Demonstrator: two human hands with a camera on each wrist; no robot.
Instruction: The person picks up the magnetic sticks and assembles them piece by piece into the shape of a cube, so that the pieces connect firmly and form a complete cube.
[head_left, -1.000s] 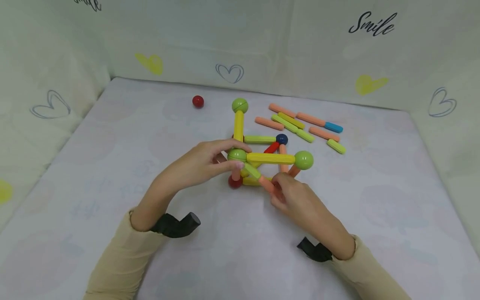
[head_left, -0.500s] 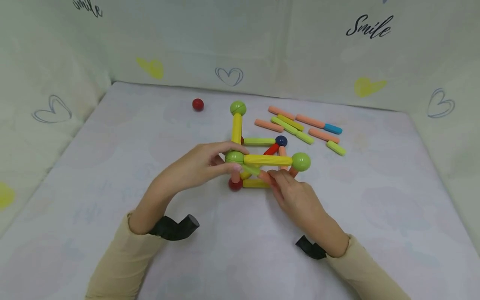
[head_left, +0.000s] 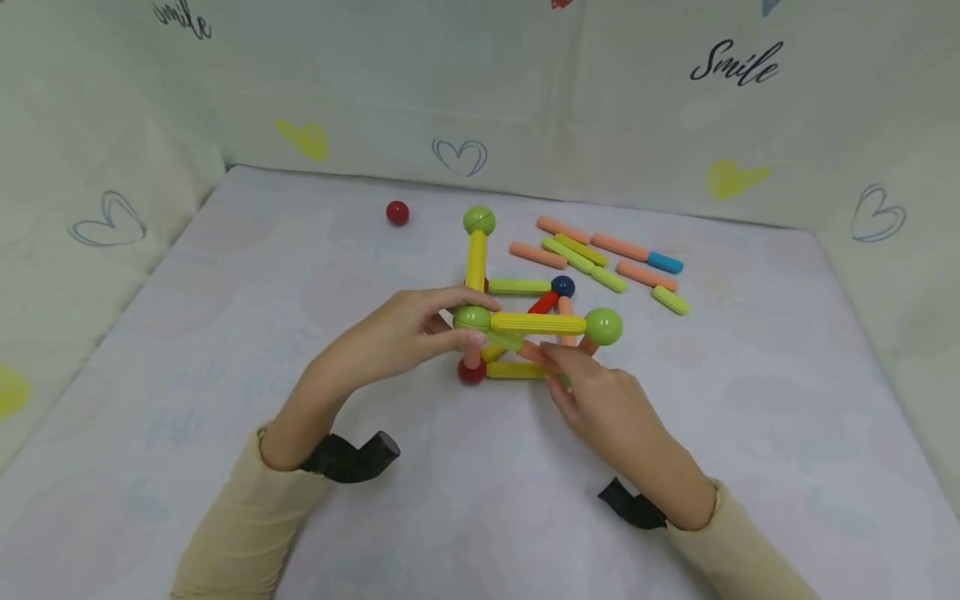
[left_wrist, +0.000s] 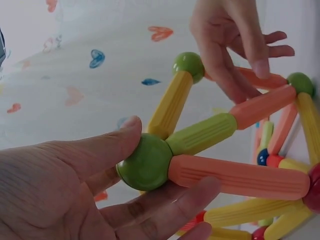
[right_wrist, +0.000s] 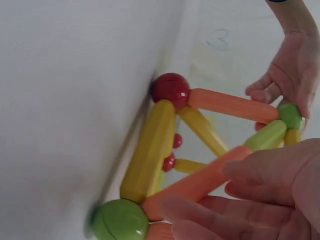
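Observation:
A frame of magnetic sticks and balls stands before me. My left hand (head_left: 405, 333) holds the green ball (left_wrist: 146, 161) at its upper left corner between thumb and fingers. From that ball a yellow stick (head_left: 538, 323) runs to another green ball (head_left: 603, 326). Below it, a light green stick (right_wrist: 267, 135) joins end to end with an orange stick (right_wrist: 200, 177), slanting down to a low green ball (right_wrist: 120, 221). My right hand (head_left: 607, 400) pinches the orange stick; its fingers partly hide the lower end in the head view. A red ball (head_left: 472, 370) sits at the frame's base.
Several loose orange, yellow, green and blue sticks, one of them orange (head_left: 647, 276), lie behind and right of the frame. A loose red ball (head_left: 397, 212) is at the back left. A printed cloth (head_left: 375, 100) rises behind the table.
The joined green and orange sticks have swung away from me, under the upper yellow stick, as my right hand shifted its fingers along them. My left hand stays on its ball.

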